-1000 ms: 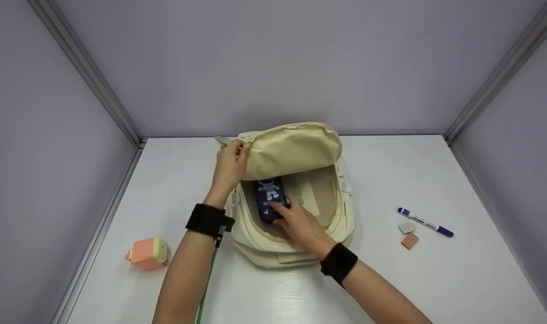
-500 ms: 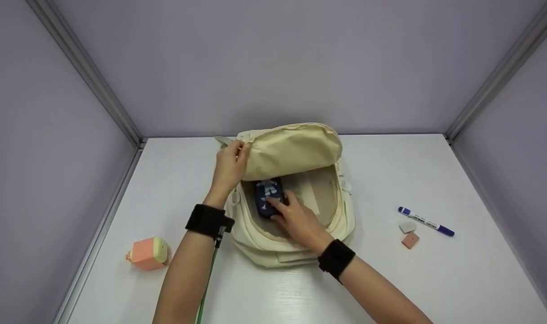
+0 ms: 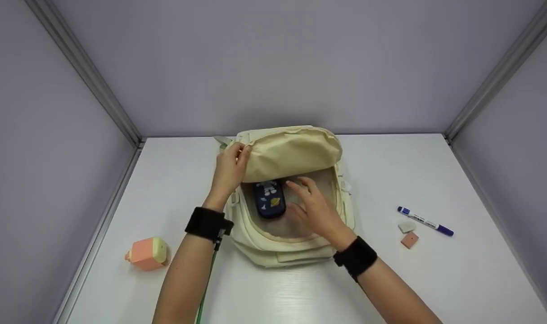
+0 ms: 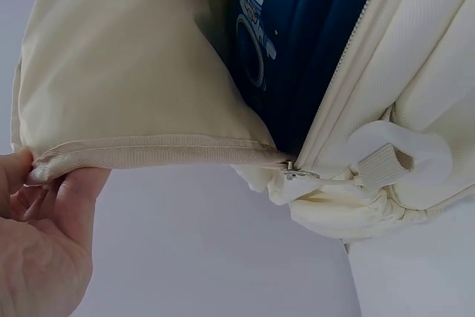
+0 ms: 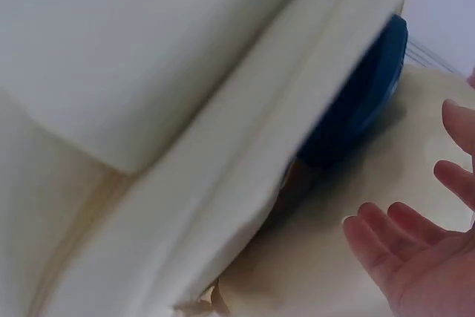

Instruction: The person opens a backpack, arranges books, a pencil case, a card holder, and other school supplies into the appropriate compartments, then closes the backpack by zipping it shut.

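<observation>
A cream backpack [image 3: 273,258] lies unzipped on the table, its front flap [image 3: 291,155] raised. My left hand [image 3: 230,166] pinches the flap's edge at the left, which the left wrist view shows close up beside the zipper. Inside the backpack, along its left side, lies a dark blue pencil case [image 3: 269,200] with an astronaut and planet print; its far end is hidden under the flap. My right hand [image 3: 316,209] is over the opening, just right of the pencil case and apart from it, fingers loosely spread with nothing in them.
An orange and yellow bottle-shaped item [image 3: 148,254] lies at the left of the white table [image 3: 278,299]. To the right are a blue-capped marker [image 3: 425,221], a small whitish block [image 3: 407,227] and a small reddish block [image 3: 409,240]. Grey walls enclose the back and sides.
My right hand has let go of the pencil case and drawn away to the right. The pencil case stays inside, having shifted slightly farther in. My left hand keeps its hold on the flap.
</observation>
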A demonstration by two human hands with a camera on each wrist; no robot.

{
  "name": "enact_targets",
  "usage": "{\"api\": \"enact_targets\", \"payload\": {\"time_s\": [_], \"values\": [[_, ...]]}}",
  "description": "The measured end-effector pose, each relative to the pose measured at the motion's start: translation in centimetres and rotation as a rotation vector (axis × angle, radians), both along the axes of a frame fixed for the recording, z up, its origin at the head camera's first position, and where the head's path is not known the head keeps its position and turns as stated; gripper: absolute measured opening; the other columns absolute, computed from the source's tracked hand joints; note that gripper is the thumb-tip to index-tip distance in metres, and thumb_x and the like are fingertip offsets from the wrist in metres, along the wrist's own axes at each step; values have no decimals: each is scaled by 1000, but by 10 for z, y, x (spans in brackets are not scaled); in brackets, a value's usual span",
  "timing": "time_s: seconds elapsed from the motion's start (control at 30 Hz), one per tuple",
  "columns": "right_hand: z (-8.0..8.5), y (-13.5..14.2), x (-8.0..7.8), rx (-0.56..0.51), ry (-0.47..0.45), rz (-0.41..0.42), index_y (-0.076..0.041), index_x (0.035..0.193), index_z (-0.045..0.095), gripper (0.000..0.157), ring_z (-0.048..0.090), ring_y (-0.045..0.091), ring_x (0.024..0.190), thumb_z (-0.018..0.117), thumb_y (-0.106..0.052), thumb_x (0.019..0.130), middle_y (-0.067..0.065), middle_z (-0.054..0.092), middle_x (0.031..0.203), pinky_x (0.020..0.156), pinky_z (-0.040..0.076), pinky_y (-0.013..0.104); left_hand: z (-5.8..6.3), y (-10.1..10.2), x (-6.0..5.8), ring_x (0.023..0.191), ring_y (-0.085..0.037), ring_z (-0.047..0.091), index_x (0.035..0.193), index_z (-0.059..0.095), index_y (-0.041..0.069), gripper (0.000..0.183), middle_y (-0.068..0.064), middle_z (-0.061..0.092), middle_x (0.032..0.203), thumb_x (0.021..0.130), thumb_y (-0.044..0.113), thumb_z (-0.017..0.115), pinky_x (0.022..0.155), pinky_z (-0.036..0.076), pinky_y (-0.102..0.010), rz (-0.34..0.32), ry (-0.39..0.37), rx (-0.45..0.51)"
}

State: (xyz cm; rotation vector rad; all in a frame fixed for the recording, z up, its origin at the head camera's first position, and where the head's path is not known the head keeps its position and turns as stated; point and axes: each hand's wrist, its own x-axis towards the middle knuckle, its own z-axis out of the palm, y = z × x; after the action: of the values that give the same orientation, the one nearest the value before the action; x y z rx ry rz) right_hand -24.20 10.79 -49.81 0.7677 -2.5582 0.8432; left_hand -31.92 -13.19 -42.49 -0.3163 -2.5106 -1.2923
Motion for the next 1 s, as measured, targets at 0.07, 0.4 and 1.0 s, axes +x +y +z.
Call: {"api": "enact_targets", "payload": {"time_s": [0.07, 0.4, 1.0], "values": [[6, 9, -3, -64, 50, 7, -8, 139, 53, 48, 59, 30, 106, 69, -19, 94, 21, 46, 134, 78, 53, 40, -2, 0, 2, 65, -19, 51, 94, 65, 3, 24, -5, 62, 76, 103, 23, 54, 61, 41, -33, -5, 2, 6], [21, 45, -16, -342, 291, -161, -2, 140, 46, 56, 45, 33, 122, 71, -4, 90, 23, 39, 135, 92, 43, 46, -16, -1, 21, 57, -13, 41, 95, 64, 6, 22, 4, 47, 66, 103, 24, 54, 55, 35, -31, -105, 13, -5], [-6, 92, 6, -282, -342, -39, 2, 125, 64, 27, 52, 38, 124, 57, -6, 99, 20, 61, 128, 102, 39, 53, -59, 3, 59, 64, -18, 48, 99, 51, 16, 30, 1, 41, 68, 105, 43, 38, 57, 42, -37, -253, -71, -340]]}}
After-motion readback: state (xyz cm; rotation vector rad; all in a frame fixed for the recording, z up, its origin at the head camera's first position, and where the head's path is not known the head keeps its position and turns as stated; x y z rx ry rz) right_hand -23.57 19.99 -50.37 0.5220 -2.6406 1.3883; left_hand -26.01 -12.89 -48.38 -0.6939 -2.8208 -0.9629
